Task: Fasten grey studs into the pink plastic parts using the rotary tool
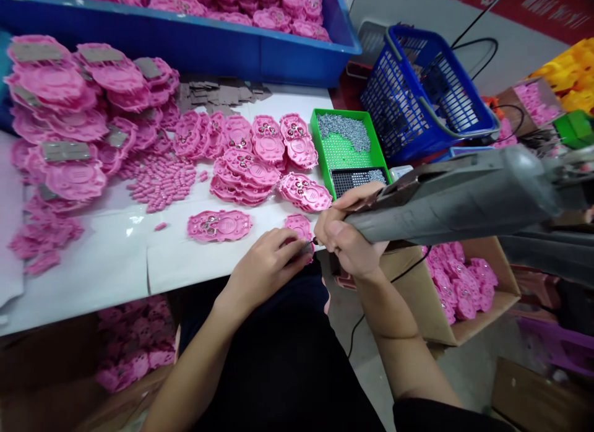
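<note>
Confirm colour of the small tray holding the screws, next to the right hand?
Green tray, grey screws piled at its far end. Head view shows it clearly.

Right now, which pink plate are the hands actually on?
The small pink plate at the table's front edge: left hand pins it, right hand holds the grey screwdriver to it. The lone plate to its left lies untouched.

Single head-worn view: the white table point(116, 259) is seen from above, close, facing forward-down toward 12 o'clock.
</note>
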`<state>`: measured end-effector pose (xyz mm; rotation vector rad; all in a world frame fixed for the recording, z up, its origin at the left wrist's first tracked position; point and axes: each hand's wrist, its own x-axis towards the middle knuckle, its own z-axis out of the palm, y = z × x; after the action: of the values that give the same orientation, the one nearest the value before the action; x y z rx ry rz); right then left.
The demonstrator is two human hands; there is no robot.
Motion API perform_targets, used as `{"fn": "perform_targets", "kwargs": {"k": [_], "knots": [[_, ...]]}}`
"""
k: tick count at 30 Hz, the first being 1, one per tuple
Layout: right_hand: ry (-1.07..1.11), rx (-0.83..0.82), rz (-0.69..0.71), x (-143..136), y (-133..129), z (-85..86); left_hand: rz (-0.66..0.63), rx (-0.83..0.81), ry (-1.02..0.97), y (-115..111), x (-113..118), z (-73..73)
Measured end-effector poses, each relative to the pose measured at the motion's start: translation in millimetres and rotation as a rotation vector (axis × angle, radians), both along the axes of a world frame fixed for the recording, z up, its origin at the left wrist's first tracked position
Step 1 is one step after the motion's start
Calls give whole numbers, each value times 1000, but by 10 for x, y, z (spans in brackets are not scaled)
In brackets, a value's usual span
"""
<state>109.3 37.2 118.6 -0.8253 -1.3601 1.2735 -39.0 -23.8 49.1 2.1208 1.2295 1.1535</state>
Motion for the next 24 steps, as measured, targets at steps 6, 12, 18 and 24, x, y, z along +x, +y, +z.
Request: {"fn": "perform_targets", "kwargs": {"k": [6,12,18,24], "knots": [[98,129,-8,-16,-26,24,-13,21,52,-7,-29,-13],[39,105,-66,2,-54,-18,-12,-2,91,-11,-40,-6],[106,135,-24,6,-33,3,2,24,120,-22,-29,-7],[132,116,86,53,23,-38,33,18,130,-30,-17,-3]]}}
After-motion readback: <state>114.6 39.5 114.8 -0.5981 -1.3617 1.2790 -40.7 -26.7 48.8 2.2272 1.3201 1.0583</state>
